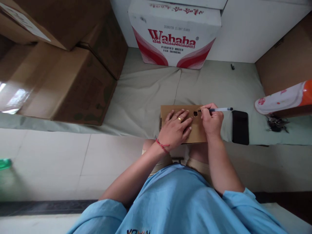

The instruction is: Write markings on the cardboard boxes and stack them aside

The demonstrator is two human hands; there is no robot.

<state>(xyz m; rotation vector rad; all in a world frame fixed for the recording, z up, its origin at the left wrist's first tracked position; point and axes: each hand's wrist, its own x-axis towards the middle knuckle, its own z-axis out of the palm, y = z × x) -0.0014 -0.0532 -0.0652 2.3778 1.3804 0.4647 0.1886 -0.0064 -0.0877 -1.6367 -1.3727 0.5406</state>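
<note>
A small brown cardboard box (195, 131) lies at the front edge of the cloth-covered surface, just before my knees. My left hand (176, 126) rests flat on its top with the fingers spread, a ring on one finger and a red string at the wrist. Near the box's upper right, a dark ragged hole (195, 113) shows in the cardboard. My right hand (212, 120) grips a pen (223, 109), its tip beside the hole and its clear barrel with dark cap end pointing right.
A black phone (240, 127) lies right of my right hand, then keys (277, 123) and a white-and-orange canister (282, 97). A pen cap (232, 67) sits farther back. Behind stands a white Wahaha carton (175, 42); brown cartons (70, 87) are stacked on the left.
</note>
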